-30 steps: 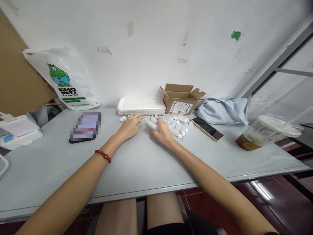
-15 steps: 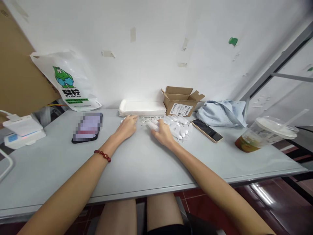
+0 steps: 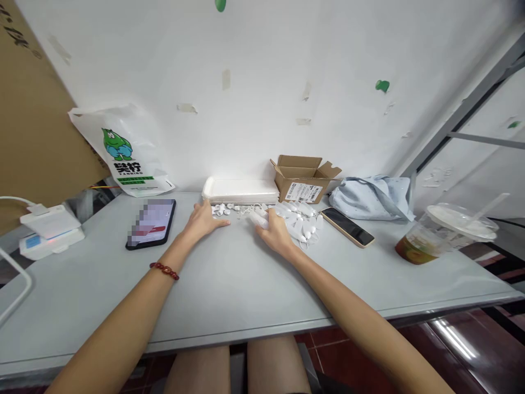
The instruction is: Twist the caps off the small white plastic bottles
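Observation:
My left hand point(image 3: 202, 221) rests low over the desk with its thumb stretched out to the right, apart from the fingers. Just beyond that thumb lie several small white caps point(image 3: 222, 210). Closed around a whitish translucent tube point(image 3: 259, 220), my right hand point(image 3: 274, 234) is at the left side of a loose pile of similar tubes point(image 3: 300, 227) with thin loops. Its fingertips are partly hidden. Small white bits point(image 3: 245, 212) are scattered between my two hands.
Behind the hands stand a stack of white trays point(image 3: 241, 189) and an open cardboard box point(image 3: 303, 186). Phones point(image 3: 348, 227) lie on both sides. A drink cup point(image 3: 430, 235) and blue cloth point(image 3: 365, 197) are at right, a plastic bag point(image 3: 127, 153) and charger point(image 3: 51, 227) at left.
My left hand has moved left and opened its thumb outward, uncovering the white caps. My right hand stays by the tubes. The view has tilted slightly upward.

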Demonstrator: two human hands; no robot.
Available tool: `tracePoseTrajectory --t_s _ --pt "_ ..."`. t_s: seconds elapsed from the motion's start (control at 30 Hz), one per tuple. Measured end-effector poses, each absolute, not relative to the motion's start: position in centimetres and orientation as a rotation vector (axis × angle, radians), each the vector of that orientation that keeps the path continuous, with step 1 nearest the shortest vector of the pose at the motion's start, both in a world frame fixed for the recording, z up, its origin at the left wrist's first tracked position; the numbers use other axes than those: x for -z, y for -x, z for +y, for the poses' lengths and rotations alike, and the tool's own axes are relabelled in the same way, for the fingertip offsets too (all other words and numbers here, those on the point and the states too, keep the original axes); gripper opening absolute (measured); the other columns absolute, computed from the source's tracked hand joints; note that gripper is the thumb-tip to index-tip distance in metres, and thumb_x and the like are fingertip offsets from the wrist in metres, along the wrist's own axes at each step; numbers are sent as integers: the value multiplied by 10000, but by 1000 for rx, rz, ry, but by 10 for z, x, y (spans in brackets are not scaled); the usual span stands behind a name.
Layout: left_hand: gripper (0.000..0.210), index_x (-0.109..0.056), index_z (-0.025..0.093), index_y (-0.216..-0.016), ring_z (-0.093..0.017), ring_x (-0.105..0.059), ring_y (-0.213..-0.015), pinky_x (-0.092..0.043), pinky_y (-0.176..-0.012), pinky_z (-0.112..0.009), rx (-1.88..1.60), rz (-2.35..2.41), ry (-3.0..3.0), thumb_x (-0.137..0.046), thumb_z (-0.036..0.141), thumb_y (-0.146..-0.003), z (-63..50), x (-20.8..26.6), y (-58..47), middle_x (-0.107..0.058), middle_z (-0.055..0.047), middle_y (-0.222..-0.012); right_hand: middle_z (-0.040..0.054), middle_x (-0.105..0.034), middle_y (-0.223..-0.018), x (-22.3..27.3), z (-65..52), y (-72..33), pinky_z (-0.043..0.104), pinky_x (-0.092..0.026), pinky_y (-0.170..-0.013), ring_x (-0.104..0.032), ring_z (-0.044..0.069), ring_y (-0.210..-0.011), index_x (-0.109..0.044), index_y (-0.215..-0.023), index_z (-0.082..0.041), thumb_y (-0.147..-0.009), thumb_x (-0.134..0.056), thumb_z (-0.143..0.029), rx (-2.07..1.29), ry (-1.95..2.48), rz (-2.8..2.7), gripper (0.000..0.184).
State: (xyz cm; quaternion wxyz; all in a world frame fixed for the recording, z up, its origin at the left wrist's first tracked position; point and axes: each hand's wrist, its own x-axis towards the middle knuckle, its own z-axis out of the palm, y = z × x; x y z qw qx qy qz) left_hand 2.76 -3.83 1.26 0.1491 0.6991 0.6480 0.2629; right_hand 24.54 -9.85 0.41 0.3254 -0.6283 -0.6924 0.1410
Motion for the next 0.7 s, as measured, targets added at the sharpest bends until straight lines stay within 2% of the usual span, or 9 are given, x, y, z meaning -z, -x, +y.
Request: tracePoseTrajectory --t_s 0.13,0.23,0.4,0.57,0.7 --pt "682 -513 107 -1179 -341 -525 -1137 -443 -910 -402 -779 2007 -2011 -747 457 -643 -38 -6 -43 -541 -184 -1170 41 -561 -813 -5 -99 -245 299 -372 -601 -517 220 -703 -395 -922 -212 -750 -538 -277 -375 1660 -1819 233" --pt "579 -541 101 -1154 -303 -541 -1113 -435 -939 -374 -858 1980 -2014 -732 377 -682 -34 -5 -45 -566 -155 -1124 42 -561 -822 -6 -100 -245 301 -373 -606 -521 223 -718 -398 -949 -210 -747 -537 -279 -387 1659 -1805 255" --pt "542 -580 91 -1116 -223 -619 -888 -456 -930 -356 -926 1941 -1968 -746 352 -671 -27 -6 -38 -584 -137 -1113 56 -578 -851 -7 -100 -247 314 -400 -651 -541 230 -759 -419 -978 -193 -754 -529 -266 -394 1649 -1791 260" --pt "566 -601 102 -1118 -234 -624 -881 -473 -904 -358 -891 1900 -2046 -762 360 -641 -27 -8 -28 -633 -117 -1032 73 -592 -870 -6 -98 -248 329 -418 -670 -550 243 -784 -441 -1007 -176 -752 -539 -300 -394 1633 -1810 300" --pt "546 -627 97 -1083 -251 -647 -863 -479 -882 -363 -820 1881 -2059 -777 312 -603 -29 -14 -21 -646 -133 -1078 82 -601 -897 -8 -99 -249 348 -428 -721 -555 253 -838 -446 -1019 -177 -732 -544 -293 -419 1591 -1841 325"
